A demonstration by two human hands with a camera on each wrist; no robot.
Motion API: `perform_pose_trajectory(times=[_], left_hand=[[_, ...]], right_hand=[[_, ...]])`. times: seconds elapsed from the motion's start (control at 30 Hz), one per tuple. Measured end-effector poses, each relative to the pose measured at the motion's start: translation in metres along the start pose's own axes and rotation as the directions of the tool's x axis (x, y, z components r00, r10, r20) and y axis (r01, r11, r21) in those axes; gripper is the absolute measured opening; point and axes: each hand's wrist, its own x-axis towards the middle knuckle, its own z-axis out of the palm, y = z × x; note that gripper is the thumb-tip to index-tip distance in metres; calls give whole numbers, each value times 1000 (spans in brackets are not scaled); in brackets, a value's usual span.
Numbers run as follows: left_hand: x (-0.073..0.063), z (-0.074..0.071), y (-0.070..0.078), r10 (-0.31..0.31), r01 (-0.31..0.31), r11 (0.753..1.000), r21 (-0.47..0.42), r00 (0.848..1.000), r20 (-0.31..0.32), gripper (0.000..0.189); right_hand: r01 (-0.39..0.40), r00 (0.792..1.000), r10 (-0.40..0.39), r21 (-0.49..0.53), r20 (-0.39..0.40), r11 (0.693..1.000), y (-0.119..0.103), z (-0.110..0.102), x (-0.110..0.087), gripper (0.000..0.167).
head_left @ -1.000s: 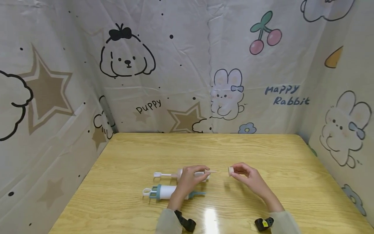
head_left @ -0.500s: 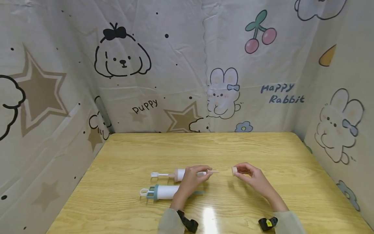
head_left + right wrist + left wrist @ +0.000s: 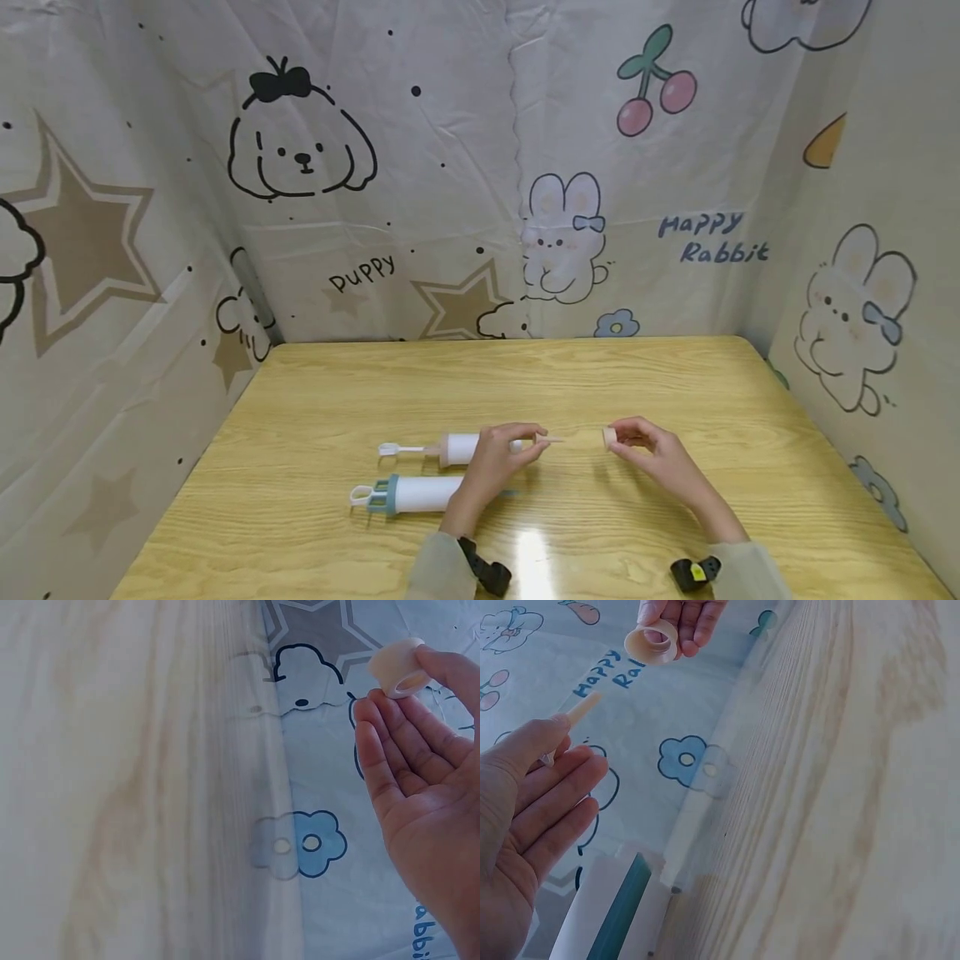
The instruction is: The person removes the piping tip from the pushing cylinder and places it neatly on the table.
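My left hand [image 3: 497,462] pinches a small cream tapered nozzle [image 3: 583,709] between thumb and finger; its narrow end points at my right hand [image 3: 662,463]. The right thumb and fingertips pinch a short cream ring-shaped cap [image 3: 394,666], whose opening shows in the left wrist view. A gap separates nozzle and cap, both held above the table. Beside and partly behind my left hand lies a white syringe-like tube with a pale pink collar [image 3: 457,449] and white handle. Nearer me, a second white tube with a teal collar [image 3: 423,494] is partly covered by the left forearm.
Both tubes lie side by side on the wood-grain table [image 3: 360,392], their handles toward the left. A printed cloth [image 3: 450,183] with cartoon animals hangs behind the table and along both sides. Each wrist carries a black camera.
The head view has turned slightly right. Both hands have shifted a little right relative to the tubes, and the gap between nozzle and cap has widened slightly. Both grips are kept.
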Motion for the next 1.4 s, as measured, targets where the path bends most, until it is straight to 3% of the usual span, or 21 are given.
perform_pose_trajectory(times=[0.8,1.17,1.4], left_hand=[[2,9,2,2,-2,1000,-23,1000,-18,17],[2,11,2,0,0,1000,-4,1000,-13,16],[1,10,3,-6,6,1000,-24,1000,0,17]], right_hand=[[-44,999,44,-48,-1,998,11,-7,0,26],[6,1000,-4,-144,20,990,16,-9,8,21],[6,998,7,-185,65,983,18,-8,11,16]])
